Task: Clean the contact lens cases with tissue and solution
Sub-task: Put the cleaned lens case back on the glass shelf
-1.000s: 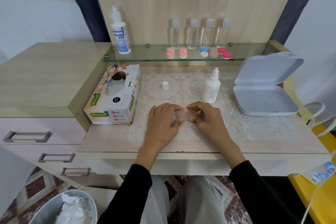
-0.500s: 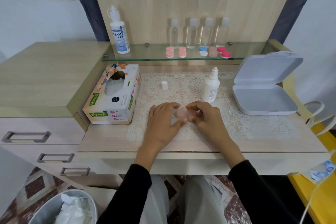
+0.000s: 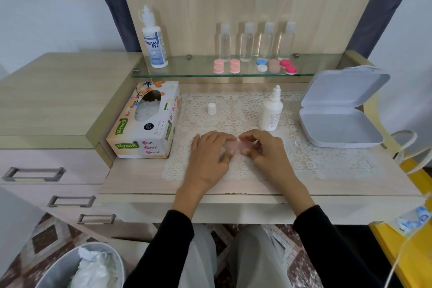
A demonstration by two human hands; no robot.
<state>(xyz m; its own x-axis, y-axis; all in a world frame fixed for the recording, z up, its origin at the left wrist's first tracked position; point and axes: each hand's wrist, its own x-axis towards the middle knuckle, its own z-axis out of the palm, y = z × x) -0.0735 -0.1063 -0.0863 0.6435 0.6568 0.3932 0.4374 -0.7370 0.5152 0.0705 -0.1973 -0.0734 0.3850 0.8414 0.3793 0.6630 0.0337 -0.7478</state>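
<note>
— One case (image 3: 236,146) in work, by the look of it. Held at mid-frame, over the lace mat (image 3: 327,161) on the tabletop (image 3: 140,182).

— Held how?

— Pinched from both sides: left hand (image 3: 208,159) with fingers bent over its left end, right hand (image 3: 268,154) with fingertips curled tight on its right end. Too blurred to tell whether lids on or off, or whether any tissue between the fingers.

— Solution out?

— Probably in use. Just above the right hand, small bottle (image 3: 271,112) standing uncapped; cap (image 3: 212,109) set well apart, above the left hand. At left of frame, tissue box (image 3: 145,121) within reach.

— And left to do?

— Plenty, judging by the shelf (image 3: 187,72) across the upper middle: several cases (image 3: 254,66) lined up there, all closed, impossible to say whether cleaned. Crumpled white paper in the bin (image 3: 58,269) at lower left, possibly spent tissues. Somewhere early to middle of the job, at a guess.
</note>
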